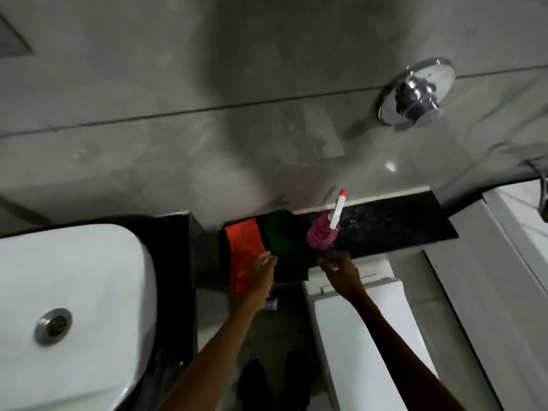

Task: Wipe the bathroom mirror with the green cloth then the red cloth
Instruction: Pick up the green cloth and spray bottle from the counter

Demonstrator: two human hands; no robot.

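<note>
A red cloth (243, 247) and a dark green cloth (283, 241) lie side by side over the edge of a black speckled ledge (394, 223). To their right stands a pink spray bottle (323, 231) with a white nozzle and red tip. My left hand (264, 269) rests at the seam between the two cloths, fingers touching both. My right hand (339, 269) hovers just below the bottle's base, fingers apart, holding nothing. No mirror is in view.
A white sink basin (74, 292) with a metal drain sits at the left. A white toilet tank (364, 315) stands below the ledge on the right. A chrome wall valve (416, 94) juts from the grey tiled wall above.
</note>
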